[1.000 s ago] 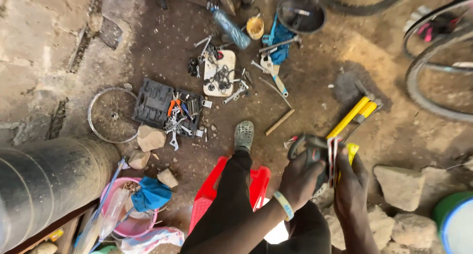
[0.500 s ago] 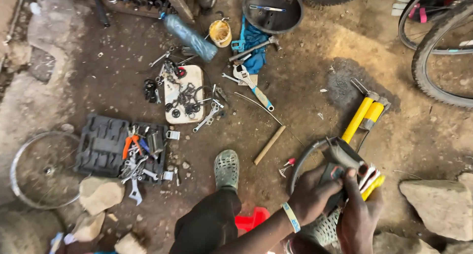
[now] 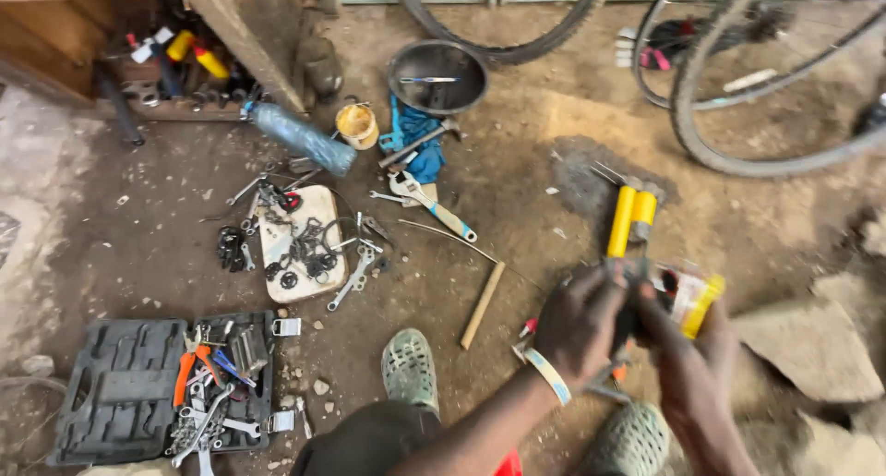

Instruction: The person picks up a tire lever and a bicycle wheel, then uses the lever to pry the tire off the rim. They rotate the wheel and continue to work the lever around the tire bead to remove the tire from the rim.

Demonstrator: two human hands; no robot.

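- Both hands met over the dirt floor [image 3: 517, 190], low right in the head view, just above the person's two green clogs [image 3: 410, 369].
- Left hand [image 3: 580, 321], pale wristband on the wrist, had its fingers curled round a small dark part [image 3: 637, 296]; grasping it, though blur hid what the part was.
- Right hand [image 3: 688, 342] was clenched on the same bundle, with a white-and-yellow packet [image 3: 690, 296] pinched at the top.
- The held thing sat between the two hands, just below the yellow pump [image 3: 629, 219] lying on the ground; apart from it, not touching, as far as could be told.
- Step, as a judgement: fiddling with or opening the small part in hand, mid-manipulation, nothing set down yet.
- Next move would likely call for a steady pinch from one hand while the other twisted or pulled; the small part could drop into the dirt.
- Around: wooden stick [image 3: 484, 304] and adjustable wrench [image 3: 430, 204] to the left of the hands.
- A white board of chain bits [image 3: 300, 245] lay further left, well apart.
- Open grey tool case [image 3: 138, 388] with orange pliers sat at the lower left.
- Dark metal bowl [image 3: 437, 77] and a bicycle wheel [image 3: 738, 88] were at the top.
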